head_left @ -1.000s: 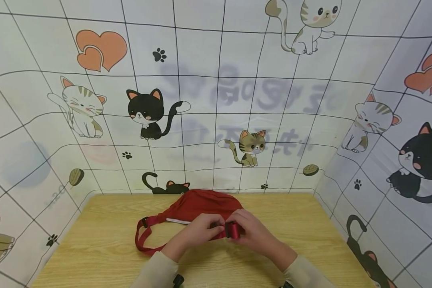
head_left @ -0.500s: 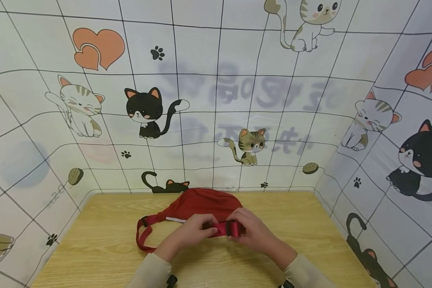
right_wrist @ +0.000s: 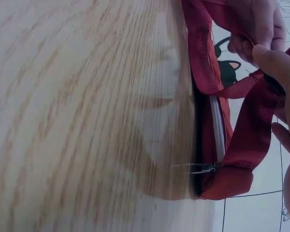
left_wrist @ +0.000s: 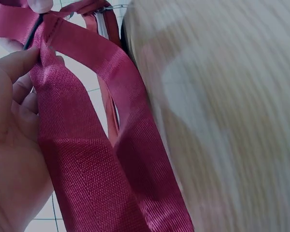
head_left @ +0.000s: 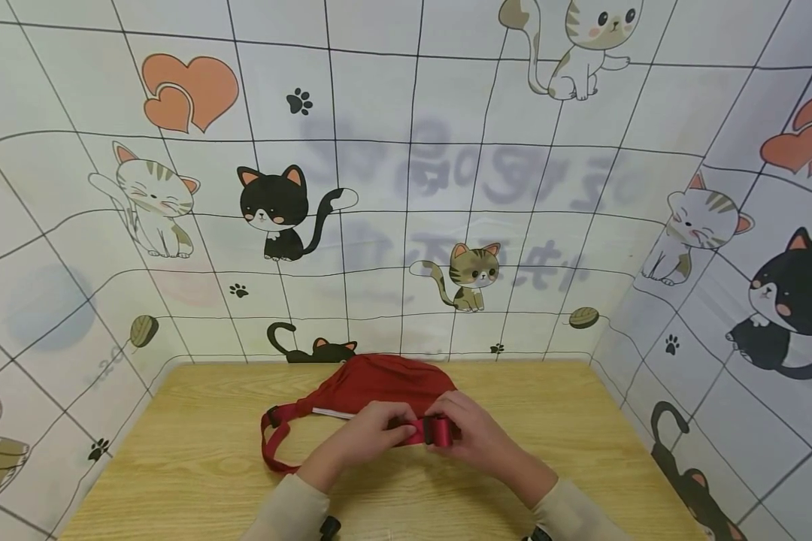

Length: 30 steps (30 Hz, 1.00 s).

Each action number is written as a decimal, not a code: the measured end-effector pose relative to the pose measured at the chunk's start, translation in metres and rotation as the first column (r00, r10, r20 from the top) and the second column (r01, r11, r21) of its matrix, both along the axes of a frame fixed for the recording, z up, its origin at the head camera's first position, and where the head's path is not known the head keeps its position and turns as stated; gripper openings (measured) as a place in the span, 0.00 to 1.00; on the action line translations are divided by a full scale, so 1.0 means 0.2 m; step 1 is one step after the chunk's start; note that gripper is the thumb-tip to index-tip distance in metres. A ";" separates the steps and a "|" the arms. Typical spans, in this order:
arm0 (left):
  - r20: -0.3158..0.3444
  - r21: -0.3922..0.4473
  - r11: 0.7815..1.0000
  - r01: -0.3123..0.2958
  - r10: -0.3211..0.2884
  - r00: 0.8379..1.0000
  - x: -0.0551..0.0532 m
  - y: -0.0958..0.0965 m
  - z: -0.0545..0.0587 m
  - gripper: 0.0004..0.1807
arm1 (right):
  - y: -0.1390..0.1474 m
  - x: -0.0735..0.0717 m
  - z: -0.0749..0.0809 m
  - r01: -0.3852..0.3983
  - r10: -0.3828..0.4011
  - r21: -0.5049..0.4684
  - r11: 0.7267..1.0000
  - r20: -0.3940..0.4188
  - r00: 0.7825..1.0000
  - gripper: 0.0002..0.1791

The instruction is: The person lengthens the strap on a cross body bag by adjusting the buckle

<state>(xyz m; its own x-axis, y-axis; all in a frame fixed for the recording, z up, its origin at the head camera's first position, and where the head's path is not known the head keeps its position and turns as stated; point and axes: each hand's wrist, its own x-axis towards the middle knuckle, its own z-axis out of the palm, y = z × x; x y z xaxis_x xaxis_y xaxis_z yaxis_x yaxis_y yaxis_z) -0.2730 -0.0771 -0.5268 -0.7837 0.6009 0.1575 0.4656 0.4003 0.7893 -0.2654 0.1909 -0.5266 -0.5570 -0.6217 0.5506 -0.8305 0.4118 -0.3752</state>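
In the head view a red waist bag (head_left: 392, 385) lies at the back of the wooden table, its red webbing strap (head_left: 269, 451) looping out to the left. My left hand (head_left: 372, 434) pinches the strap between thumb and fingers, close to a black strap adjuster (head_left: 429, 430). At the adjuster's other side, my right hand (head_left: 477, 434) grips the folded strap. The left wrist view shows the webbing (left_wrist: 77, 116) running down past my left palm, with the adjuster mostly covered. My right thumb presses by the adjuster in the right wrist view, where a metal zipper pull (right_wrist: 203, 167) hangs at the bag's end.
A second black adjuster (head_left: 271, 416) sits on the strap at the bag's left. The wooden table (head_left: 568, 421) extends around the bag. A white cloth (head_left: 392, 188) printed with cats and grid lines encloses the back and sides.
My left hand slid left along the strap away from the adjuster, then came partway back. The strap loop at the left has drawn slightly rightward. My right hand has stayed nearly still.
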 end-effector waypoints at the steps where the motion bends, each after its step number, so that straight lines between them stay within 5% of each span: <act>1: -0.002 0.000 1.000 0.004 -0.004 1.000 0.00 0.01 0.00 0.05 | 0.00 0.00 0.00 -0.005 0.005 -0.004 1.000 -0.002 1.000 0.32; 6: -0.025 -0.018 1.000 0.009 -0.009 1.000 0.00 0.04 0.00 0.03 | 0.00 0.00 -0.02 -0.009 0.009 -0.013 1.000 -0.004 1.000 0.33; 12: -0.120 -0.081 0.996 -0.019 0.009 0.993 0.03 0.06 0.00 0.25 | 0.01 0.00 -0.03 0.076 -0.076 -0.003 0.997 0.003 0.997 0.36; 17: -0.184 -0.119 0.992 -0.034 0.012 0.983 0.03 0.08 -0.01 0.28 | 0.02 0.00 -0.03 0.131 -0.131 0.020 0.991 0.024 0.991 0.36; 30: -0.113 -0.082 0.996 -0.018 0.008 0.994 0.02 0.08 -0.02 0.26 | 0.04 0.01 -0.01 0.131 -0.133 0.088 0.987 0.011 0.991 0.42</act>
<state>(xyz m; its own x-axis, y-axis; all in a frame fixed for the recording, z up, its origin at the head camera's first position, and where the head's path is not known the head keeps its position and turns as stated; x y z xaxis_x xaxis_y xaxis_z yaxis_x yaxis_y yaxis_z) -0.2683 -0.0604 -0.5302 -0.7716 0.6054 0.1950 0.5438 0.4688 0.6961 -0.2627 0.1987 -0.5295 -0.6463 -0.5870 0.4876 -0.7604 0.5490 -0.3471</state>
